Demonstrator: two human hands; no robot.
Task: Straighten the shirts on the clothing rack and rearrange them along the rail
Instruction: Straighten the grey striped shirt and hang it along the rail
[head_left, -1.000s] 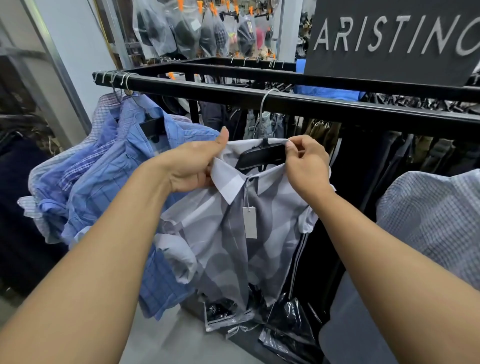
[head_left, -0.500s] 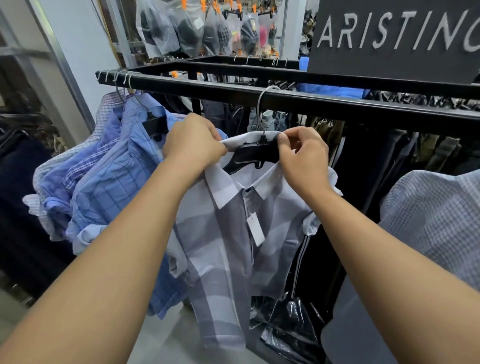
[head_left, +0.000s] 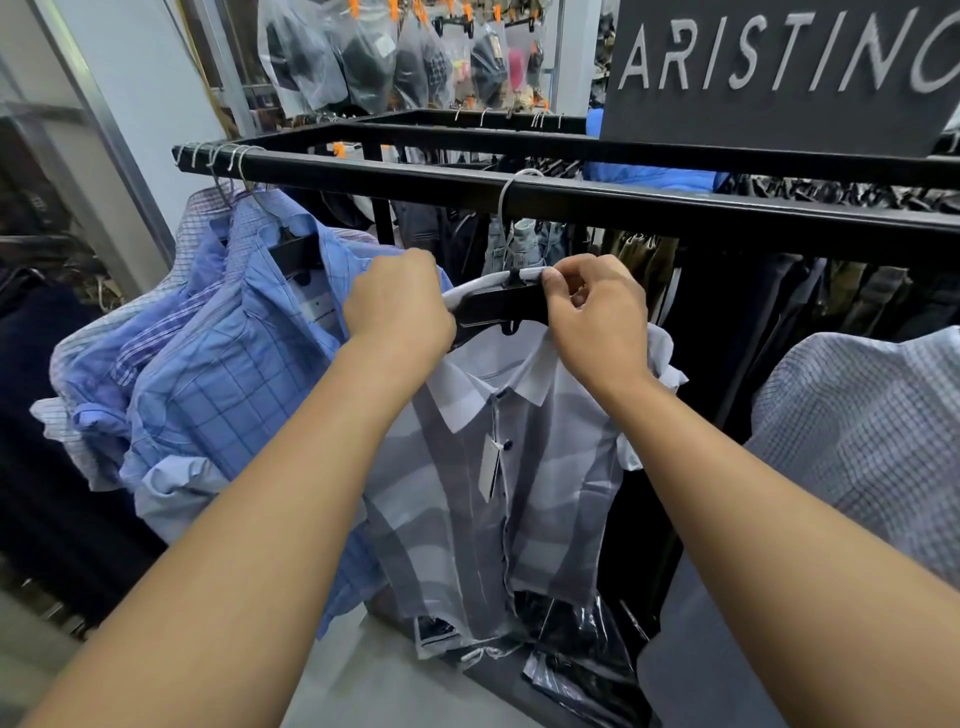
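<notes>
1. black rail (head_left: 675, 205) of the clothing rack, running left to right.
2. grey striped shirt (head_left: 498, 499) with white collar, hanging on a black hanger (head_left: 501, 306) whose metal hook sits over the rail.
3. left hand (head_left: 397, 306), clenched on the shirt's left shoulder at the hanger end.
4. right hand (head_left: 597, 317), fingers pinching the collar at the hanger's middle.
5. blue checked shirts (head_left: 208, 374), bunched at the rail's left end, beside the grey one.
6. price tag (head_left: 491, 465) on the placket.
</notes>
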